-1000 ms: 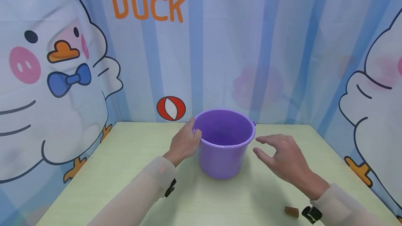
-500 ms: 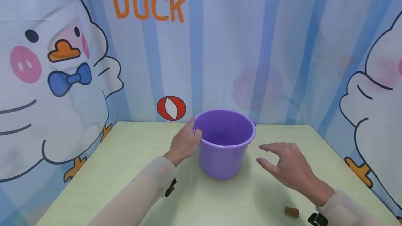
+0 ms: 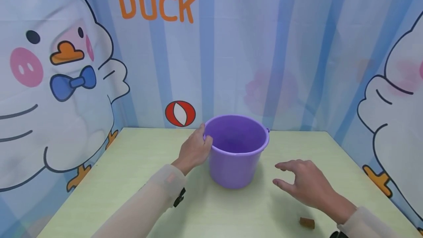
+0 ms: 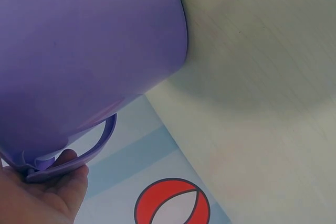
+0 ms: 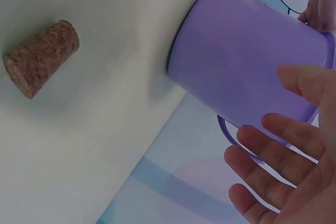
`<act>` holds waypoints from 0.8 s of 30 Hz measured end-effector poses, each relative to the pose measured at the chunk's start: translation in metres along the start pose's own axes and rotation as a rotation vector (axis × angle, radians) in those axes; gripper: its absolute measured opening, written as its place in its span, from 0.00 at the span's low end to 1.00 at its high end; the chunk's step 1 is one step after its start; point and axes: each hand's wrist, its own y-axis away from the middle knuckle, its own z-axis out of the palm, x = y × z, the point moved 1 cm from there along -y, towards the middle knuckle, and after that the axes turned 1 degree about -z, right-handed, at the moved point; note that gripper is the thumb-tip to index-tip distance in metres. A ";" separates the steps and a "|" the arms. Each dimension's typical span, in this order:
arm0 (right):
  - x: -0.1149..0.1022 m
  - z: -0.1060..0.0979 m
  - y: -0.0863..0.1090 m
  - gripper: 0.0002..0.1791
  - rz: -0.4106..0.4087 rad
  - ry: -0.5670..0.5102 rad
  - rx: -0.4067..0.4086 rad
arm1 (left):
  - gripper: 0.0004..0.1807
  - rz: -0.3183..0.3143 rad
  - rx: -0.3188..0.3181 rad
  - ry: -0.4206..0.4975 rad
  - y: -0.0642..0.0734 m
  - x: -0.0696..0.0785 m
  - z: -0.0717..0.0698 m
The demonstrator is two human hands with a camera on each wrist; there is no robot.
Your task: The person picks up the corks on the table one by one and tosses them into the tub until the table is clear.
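Note:
A purple plastic bucket (image 3: 234, 170) stands upright toward the back of the table, its mouth facing up. My left hand (image 3: 194, 149) grips the bucket's rim on the left side, thumb on the near side. In the left wrist view, the fingers (image 4: 77, 184) curl under the rim beside the purple handle (image 4: 100, 148), which hangs down behind the bucket. To the right of the bucket, my right hand (image 3: 307, 183) hovers with fingers spread and thumb apart, holding nothing. Below it lies a brown cork stopper (image 3: 307, 223), on its side near the front; the right wrist view shows the cork closer.
The pale yellow-green table (image 3: 132, 186) ends at a printed curtain (image 3: 228, 58) behind and on both sides. The curtain carries cartoon ducks, the word DUCK and a red and white ball (image 3: 180, 114).
My right hand has moved away from the bucket's right side, down and to the right toward the cork. The left hand and the bucket have stayed in place.

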 end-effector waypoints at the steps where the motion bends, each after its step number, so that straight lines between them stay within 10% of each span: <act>1: 0.001 0.000 0.001 0.19 0.004 0.002 -0.013 | 0.36 -0.001 0.000 -0.002 0.000 0.000 0.000; 24: 0.014 0.003 0.017 0.23 0.105 0.019 -0.230 | 0.36 -0.007 -0.003 0.010 -0.001 0.000 0.000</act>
